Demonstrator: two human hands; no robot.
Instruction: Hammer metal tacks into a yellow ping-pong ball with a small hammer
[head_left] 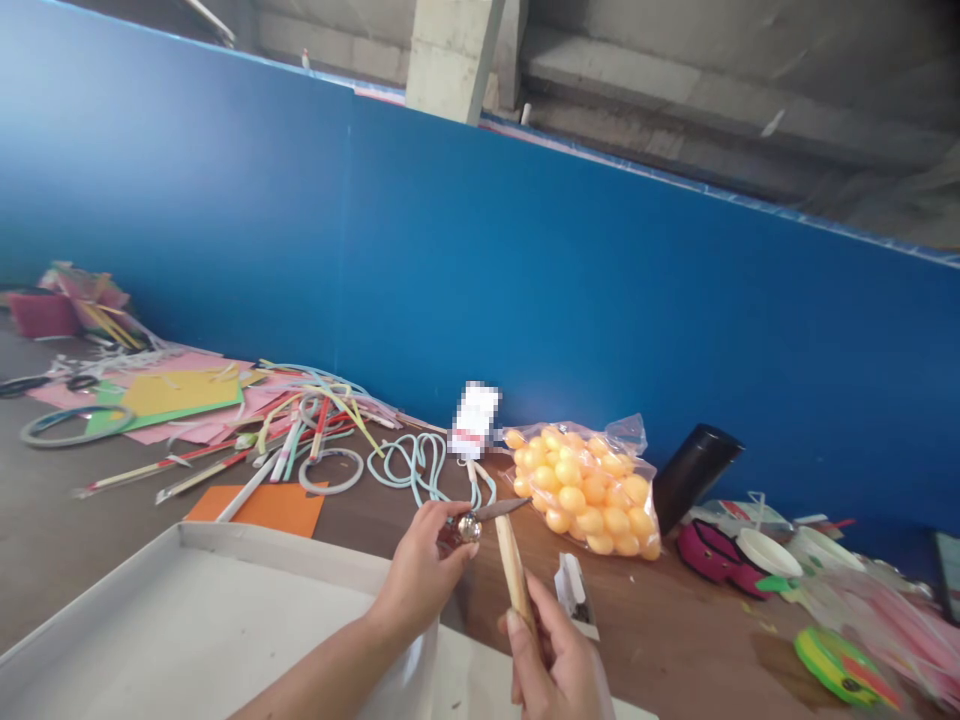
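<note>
My left hand (429, 562) is closed on a pointed tool (504, 508) with a grey blade and a shiny, rounded silver part by the fingertips. I cannot make out its full shape, since my fingers hide the rest. The tip points right, just above the upper end of a pale wooden stick (512, 565). My right hand (551, 650) wraps round the lower part of this stick and holds it tilted up. Whether blade and stick touch, I cannot tell. Close to my right hand lies a small open white box (576, 590) with dark bits inside.
A shallow white tray (285, 535) is at front left. Behind my hands lie a looped pale-blue cord (409, 465) and a bag of orange balls (589, 490). A black cylinder (697, 465) leans against the blue partition (480, 270). A green tape measure (844, 665) lies right; coloured paper (180, 393) lies left.
</note>
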